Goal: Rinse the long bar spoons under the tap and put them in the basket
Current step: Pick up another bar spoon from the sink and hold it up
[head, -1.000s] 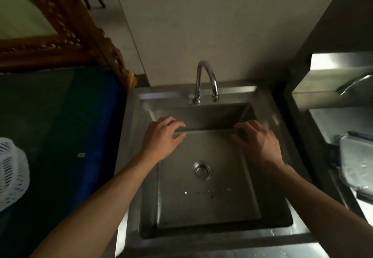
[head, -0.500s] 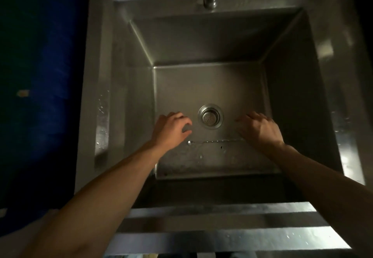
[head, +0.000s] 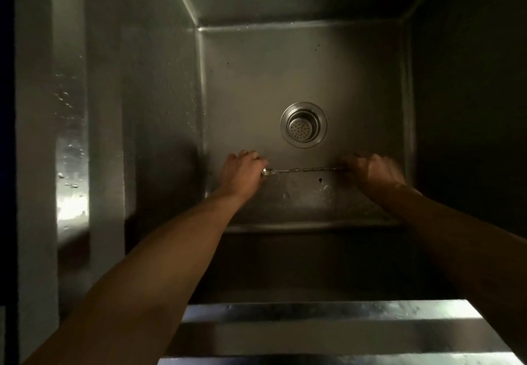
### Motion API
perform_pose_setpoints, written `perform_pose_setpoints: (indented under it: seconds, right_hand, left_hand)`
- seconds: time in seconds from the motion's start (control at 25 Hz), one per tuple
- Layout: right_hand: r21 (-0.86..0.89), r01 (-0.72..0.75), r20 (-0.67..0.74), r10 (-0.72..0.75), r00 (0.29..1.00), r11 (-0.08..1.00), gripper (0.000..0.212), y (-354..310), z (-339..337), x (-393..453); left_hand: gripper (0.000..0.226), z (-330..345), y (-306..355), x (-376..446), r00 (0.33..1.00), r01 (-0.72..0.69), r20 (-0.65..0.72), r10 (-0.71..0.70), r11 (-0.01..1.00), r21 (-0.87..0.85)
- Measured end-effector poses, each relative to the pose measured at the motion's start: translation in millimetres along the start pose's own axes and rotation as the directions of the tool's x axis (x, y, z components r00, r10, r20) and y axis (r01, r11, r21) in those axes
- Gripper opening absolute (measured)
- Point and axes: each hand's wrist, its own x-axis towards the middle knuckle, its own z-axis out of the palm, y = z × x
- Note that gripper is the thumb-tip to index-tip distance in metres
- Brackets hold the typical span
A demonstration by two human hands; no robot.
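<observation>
Looking straight down into a deep stainless steel sink (head: 159, 113), dimly lit, filling nearly the whole view, with its wet front ledge (head: 328, 312) nearest and steep walls closing in on every side. Lying on the basin floor, just in front of the round drain strainer (head: 303, 125), one long twisted bar spoon (head: 306, 169), stretched left to right. Reaching down from the bottom corners, two bare forearms. Curling around the spoon's left end, the left hand (head: 242, 175), fingers closed narrow over it. Closing on the other end, the right hand (head: 376, 173), blurred, so the firmness of its grip cannot be told. Sitting out of view, both tap and basket. Judging the risk: a thin wet stem slipping from a loose pinch and clattering back down. Noting open floor beyond the drain for lifting, yet little room beside the right wall for the knuckles.
</observation>
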Motion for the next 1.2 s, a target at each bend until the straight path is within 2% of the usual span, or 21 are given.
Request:
perform_pose_setpoints:
  seconds: [0.24,0.44,0.64,0.76,0.84,0.96,1.12,1.2]
  right_hand:
    - [-0.012,0.0,-0.021,-0.001,1.0,1.0,0.031,4,24,16]
    - [-0.055,0.054,-0.097,-0.06,0.994,0.997,0.025,6,34,26]
    - [-0.109,0.053,-0.119,-0.066,0.991,0.993,0.026,7,27,23]
    - [-0.08,0.04,-0.114,-0.049,0.992,0.996,0.029,9,10,16]
    - [-0.045,0.002,-0.146,-0.009,0.989,0.999,0.029,9,-11,7]
    - [0.019,0.037,-0.285,-0.031,0.958,0.999,0.025,7,-52,-13]
    - [0.052,0.108,-0.465,-0.071,0.883,0.993,0.02,1,-128,-48]
    - [0.01,0.141,-0.547,-0.112,0.829,0.99,0.021,-3,-170,-68]
  left_hand:
    - [0.02,12,0,12,0.999,0.02,-0.027,-0.019,0.999,0.034]
    - [0.018,18,-1,18,0.999,-0.006,-0.043,0.007,1.0,0.016]
    - [0.008,15,-5,17,0.999,-0.025,-0.026,0.022,0.99,-0.136]
    - [0.011,3,-4,11,0.999,-0.022,-0.042,0.013,0.974,-0.227]
    - [0.01,-14,-4,7,0.993,-0.031,-0.115,0.001,0.965,-0.26]
    - [0.008,-54,-3,-1,0.969,-0.063,-0.247,-0.008,0.959,-0.278]
    - [0.006,-128,0,-18,0.897,-0.083,-0.438,-0.059,0.951,-0.297]
    - [0.006,-172,2,-31,0.852,-0.102,-0.517,-0.077,0.946,-0.308]
